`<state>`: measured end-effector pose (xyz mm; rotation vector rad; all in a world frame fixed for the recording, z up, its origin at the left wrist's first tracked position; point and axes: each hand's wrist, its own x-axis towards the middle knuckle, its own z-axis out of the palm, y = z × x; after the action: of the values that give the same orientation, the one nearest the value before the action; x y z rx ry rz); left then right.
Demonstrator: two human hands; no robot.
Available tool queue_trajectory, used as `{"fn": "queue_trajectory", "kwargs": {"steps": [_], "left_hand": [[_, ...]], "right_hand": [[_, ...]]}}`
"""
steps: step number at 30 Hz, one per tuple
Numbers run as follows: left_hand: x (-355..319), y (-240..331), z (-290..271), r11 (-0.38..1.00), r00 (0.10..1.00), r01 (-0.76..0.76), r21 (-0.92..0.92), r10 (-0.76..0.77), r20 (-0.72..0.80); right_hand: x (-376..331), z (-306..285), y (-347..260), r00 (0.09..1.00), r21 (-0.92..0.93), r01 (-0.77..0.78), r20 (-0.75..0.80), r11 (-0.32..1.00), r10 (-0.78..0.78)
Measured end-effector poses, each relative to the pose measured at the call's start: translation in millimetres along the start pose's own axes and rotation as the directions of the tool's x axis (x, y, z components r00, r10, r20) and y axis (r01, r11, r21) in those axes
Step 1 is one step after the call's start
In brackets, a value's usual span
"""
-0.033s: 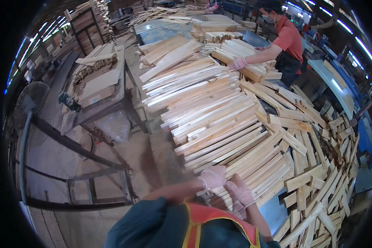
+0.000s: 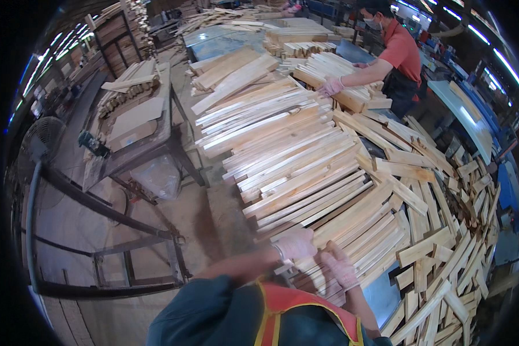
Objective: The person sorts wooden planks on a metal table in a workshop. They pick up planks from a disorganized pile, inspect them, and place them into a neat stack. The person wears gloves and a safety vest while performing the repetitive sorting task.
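Observation:
Both my hands wear pale pink gloves and are at the near end of a long row of planed wooden strips (image 2: 305,167). My left hand (image 2: 296,244) is closed at the left ends of the nearest strips, its fingertips partly hidden. Just right of it, my right hand (image 2: 338,267) has its fingers curled over the near strips (image 2: 312,272), which lie between the two hands. A wider board (image 2: 352,216) lies beyond my right hand, among narrower strips running toward the right.
Loose offcuts (image 2: 444,259) are heaped on the right. Across the table a person in a red shirt (image 2: 402,49) handles stacked strips (image 2: 334,69) with gloved hands. On the left stand a metal frame (image 2: 104,251), a bench (image 2: 166,124) and a fan (image 2: 40,138).
The view has shifted slightly. My hands stay close together at the near strips, with only a small movement of the strips between them.

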<state>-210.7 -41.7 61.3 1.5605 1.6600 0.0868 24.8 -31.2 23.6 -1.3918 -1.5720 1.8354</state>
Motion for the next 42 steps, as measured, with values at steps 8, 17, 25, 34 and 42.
{"fn": "queue_trajectory", "kwargs": {"steps": [8,17,25,34,42], "left_hand": [[-7.4,-74.0,-168.8,0.767,0.95,-0.028,0.641,0.22,-0.222],[-17.6,-207.3,-231.6,0.647,0.596,0.595,0.477,0.044,-0.802],[-24.6,-200.9,-9.2,0.906,0.167,0.027,-0.422,-0.42,-0.892],[4.4,-138.4,112.1,-0.147,0.765,-0.282,-0.948,-0.631,-0.13],[-89.7,-79.8,123.9,0.355,0.92,0.173,-0.919,-0.39,0.023]], "right_hand": [[-50.8,-62.0,104.2,0.693,0.185,0.245,-0.719,0.952,-0.039],[-97.1,-82.6,106.9,0.616,0.055,-0.413,-0.719,0.909,0.323],[-80.0,-68.2,98.7,0.845,0.153,-0.273,-0.434,0.95,0.313],[-78.5,-111.7,137.9,0.91,0.059,-0.256,-0.323,0.965,0.261],[-105.7,-160.8,166.6,0.926,-0.068,-0.209,-0.334,0.976,0.175]]}}
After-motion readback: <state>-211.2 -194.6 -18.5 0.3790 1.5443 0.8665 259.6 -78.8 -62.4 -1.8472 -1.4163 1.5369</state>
